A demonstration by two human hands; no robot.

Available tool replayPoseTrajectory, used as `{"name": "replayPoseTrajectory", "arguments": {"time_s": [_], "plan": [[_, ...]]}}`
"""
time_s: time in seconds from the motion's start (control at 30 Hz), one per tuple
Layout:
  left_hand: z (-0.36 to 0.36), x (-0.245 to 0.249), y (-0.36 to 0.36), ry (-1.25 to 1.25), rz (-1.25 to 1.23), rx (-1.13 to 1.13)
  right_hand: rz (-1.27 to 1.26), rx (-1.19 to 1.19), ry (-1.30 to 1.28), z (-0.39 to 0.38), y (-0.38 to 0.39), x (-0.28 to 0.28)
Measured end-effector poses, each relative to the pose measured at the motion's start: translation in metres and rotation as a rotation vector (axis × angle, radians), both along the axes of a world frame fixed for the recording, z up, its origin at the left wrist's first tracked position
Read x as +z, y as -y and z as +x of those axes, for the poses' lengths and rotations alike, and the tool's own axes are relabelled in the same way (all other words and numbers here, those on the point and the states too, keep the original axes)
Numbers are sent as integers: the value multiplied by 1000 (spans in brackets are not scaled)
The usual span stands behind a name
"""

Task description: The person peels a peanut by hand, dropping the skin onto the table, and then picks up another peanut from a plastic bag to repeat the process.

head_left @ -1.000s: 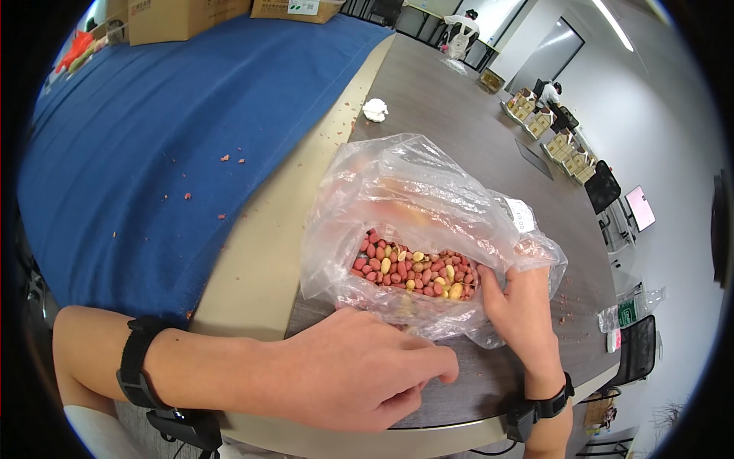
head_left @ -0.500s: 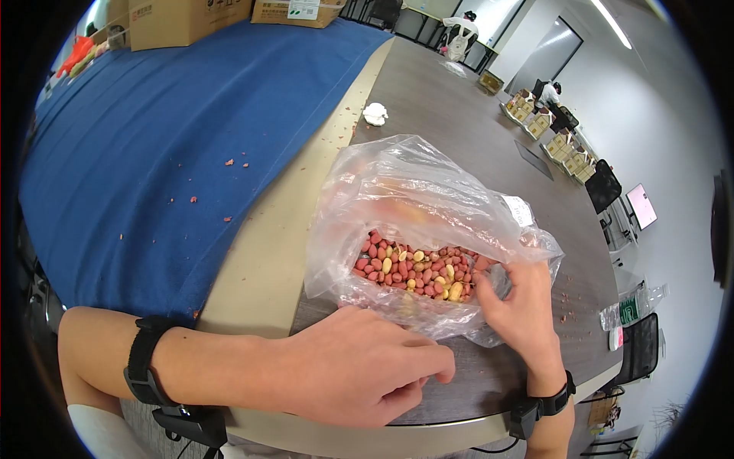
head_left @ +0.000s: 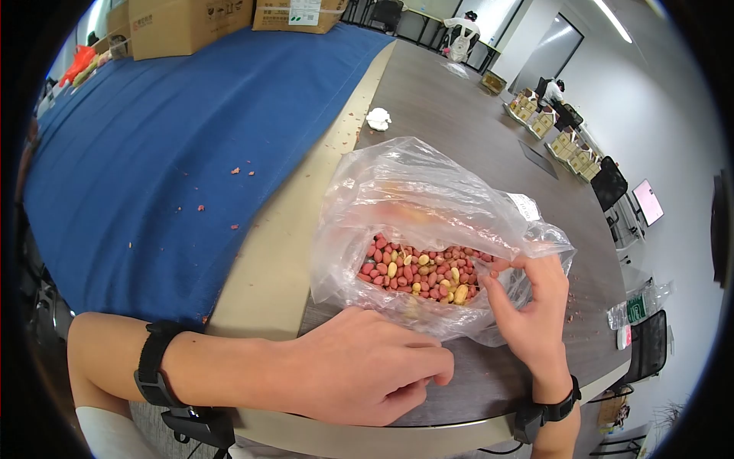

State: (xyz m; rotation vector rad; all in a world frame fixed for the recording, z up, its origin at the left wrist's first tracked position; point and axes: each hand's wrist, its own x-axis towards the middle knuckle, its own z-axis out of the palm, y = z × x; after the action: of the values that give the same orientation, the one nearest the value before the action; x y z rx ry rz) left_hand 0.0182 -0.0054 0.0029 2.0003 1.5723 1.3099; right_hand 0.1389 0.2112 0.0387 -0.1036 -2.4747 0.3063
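Clear plastic, crinkled and puffed up, forms the bag (head_left: 428,191) that sits on the grey table (head_left: 459,99) straight ahead of you, just beside the edge of the blue cloth (head_left: 176,145). Its mouth faces you, and a heap of red and pale peanuts (head_left: 420,273) lies inside. Your right hand (head_left: 533,317) is at the right side of that mouth, thumb and fingertips (head_left: 527,264) drawn into a narrow pinch at the rim. Whether they grip plastic or a peanut is not clear. Your left hand (head_left: 355,367) rests palm down on the table just below the bag, fingers curled under in a loose fist, and you cannot tell if anything is inside it. A crumpled white tissue (head_left: 378,118) lies farther up the table, and cardboard boxes (head_left: 183,23) stand at the cloth's far end.
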Motion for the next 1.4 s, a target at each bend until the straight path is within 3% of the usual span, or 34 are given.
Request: {"name": "replayPoseTrajectory", "arguments": {"time_s": [0.23, 0.5, 1.4], "plan": [[-1, 2, -1, -8, 58, 89, 40, 169, -53, 13, 26, 13], [-2, 8, -1, 34, 20, 121, -102, 345, -5, 19, 38, 14], [0, 8, -4, 128, 65, 203, -245, 438, -2, 18, 40, 5]]}}
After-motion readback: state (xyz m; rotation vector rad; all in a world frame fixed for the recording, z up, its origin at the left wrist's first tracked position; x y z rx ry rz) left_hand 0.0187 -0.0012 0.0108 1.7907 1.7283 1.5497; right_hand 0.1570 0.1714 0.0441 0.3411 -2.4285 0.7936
